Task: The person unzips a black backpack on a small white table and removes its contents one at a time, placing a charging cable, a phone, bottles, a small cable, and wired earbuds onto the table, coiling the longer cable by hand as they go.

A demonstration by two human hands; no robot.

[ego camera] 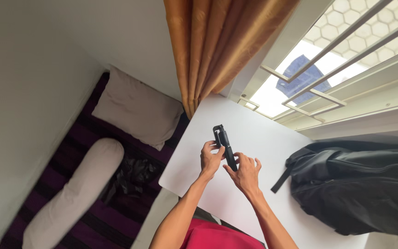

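Currently, a black folding stick [223, 145] is gripped by left hand [211, 159] and right hand [245, 174], fingers clenched around it. It's held above the white table [263, 138], near a black backpack [360, 184].

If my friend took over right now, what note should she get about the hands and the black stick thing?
Left hand: grips the black folded stick near its top clamp end.
Right hand: holds the stick's lower end.
The stick is held up above the white table, still folded shut, nothing clipped in it.
A black backpack lies on the table to the right.
Done: stick picked up. Left: unfolding it, probably.
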